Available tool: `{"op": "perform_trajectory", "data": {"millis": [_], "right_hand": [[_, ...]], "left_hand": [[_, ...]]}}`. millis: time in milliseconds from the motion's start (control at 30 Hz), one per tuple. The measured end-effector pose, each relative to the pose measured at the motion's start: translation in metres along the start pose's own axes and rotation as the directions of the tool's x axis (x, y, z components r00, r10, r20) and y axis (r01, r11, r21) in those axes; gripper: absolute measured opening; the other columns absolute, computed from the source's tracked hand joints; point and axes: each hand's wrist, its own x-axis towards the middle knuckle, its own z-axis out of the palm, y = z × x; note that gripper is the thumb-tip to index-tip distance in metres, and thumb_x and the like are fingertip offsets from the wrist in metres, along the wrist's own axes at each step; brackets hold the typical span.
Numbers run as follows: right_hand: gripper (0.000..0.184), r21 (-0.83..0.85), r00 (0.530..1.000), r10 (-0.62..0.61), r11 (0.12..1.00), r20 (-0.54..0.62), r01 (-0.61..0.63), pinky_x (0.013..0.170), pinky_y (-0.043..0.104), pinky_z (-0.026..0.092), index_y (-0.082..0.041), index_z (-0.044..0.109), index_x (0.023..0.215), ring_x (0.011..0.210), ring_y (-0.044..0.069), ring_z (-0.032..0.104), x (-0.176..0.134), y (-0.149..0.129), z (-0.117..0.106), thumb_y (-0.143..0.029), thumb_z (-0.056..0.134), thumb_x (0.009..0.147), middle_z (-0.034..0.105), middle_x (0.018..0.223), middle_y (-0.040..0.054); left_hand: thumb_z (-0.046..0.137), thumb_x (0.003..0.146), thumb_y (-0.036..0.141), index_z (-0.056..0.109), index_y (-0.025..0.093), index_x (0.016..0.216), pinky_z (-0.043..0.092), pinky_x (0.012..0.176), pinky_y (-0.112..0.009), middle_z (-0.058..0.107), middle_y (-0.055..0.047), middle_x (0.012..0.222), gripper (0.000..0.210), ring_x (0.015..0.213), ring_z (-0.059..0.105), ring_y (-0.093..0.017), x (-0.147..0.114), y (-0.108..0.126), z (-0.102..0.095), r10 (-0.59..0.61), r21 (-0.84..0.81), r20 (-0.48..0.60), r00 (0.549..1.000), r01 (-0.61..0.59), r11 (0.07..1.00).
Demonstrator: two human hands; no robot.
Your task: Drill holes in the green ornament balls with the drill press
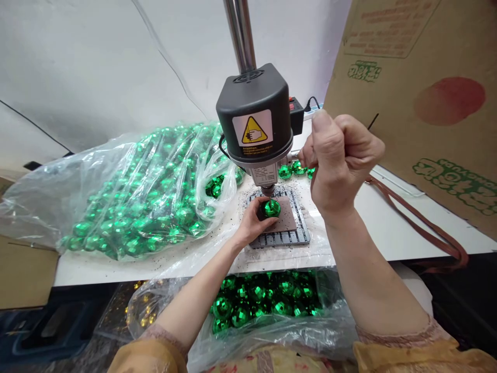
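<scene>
A shiny green faceted ball sits on a brown board atop the slotted metal base of a small drill press. The thumb and fingers of my left hand are closed around the ball's left side, steadying it under the chuck. Raised at the right of the machine head, my right hand makes a fist around the feed handle, most of which my fingers hide. Whether the drill tip is inside the ball I cannot tell.
Left on the white table lies a large clear bag of green balls. Several loose green balls lie behind the base. Below the table edge is another open bag of balls. A cardboard box and brown strap stand right. Dark specks surround the base.
</scene>
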Motion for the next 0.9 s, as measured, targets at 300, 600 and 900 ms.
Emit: {"op": "perform_trajectory", "data": {"millis": [300, 600, 900], "right_hand": [[0.056, -0.013, 1.0, 0.019, 1.0, 0.002, -0.019, 0.048, 0.036, 0.028, -0.024, 0.025, 0.056, 0.045, 0.012, 0.031, 0.0, -0.001, -0.001, -0.054, 0.058, 0.09, 0.026, 0.049, -0.0031], [0.051, -0.014, 0.998, 0.063, 0.998, -0.002, -0.063, 0.053, 0.038, 0.032, -0.025, 0.029, 0.057, 0.051, 0.015, 0.037, -0.002, 0.005, -0.003, -0.054, 0.058, 0.089, 0.029, 0.053, -0.0014], [0.055, 0.029, 0.995, -0.083, 0.996, -0.057, 0.085, 0.048, 0.033, 0.025, -0.022, 0.024, 0.055, 0.044, 0.009, 0.028, -0.011, 0.005, -0.001, -0.044, 0.056, 0.093, 0.024, 0.048, -0.0038]], "left_hand": [[0.089, 0.068, 0.03, 0.062, 0.023, 0.125, 0.037, 0.115, -0.05, 0.064, -0.01, 0.127, 0.064, 0.126, 0.056, -0.033, -0.007, 0.0, 0.007, 0.037, 0.032, -0.023, 0.999, -0.036, 0.999], [0.086, 0.074, 0.04, 0.065, 0.023, 0.123, 0.042, 0.11, -0.047, 0.066, -0.01, 0.121, 0.057, 0.116, 0.06, -0.031, -0.005, -0.001, 0.008, -0.049, -0.032, -0.041, 0.998, 0.048, 0.998], [0.085, 0.075, 0.04, 0.067, 0.024, 0.12, 0.041, 0.111, -0.047, 0.066, -0.01, 0.123, 0.052, 0.119, 0.059, -0.031, -0.006, -0.002, 0.009, 0.006, 0.027, -0.063, 0.998, -0.004, 1.0]]}}
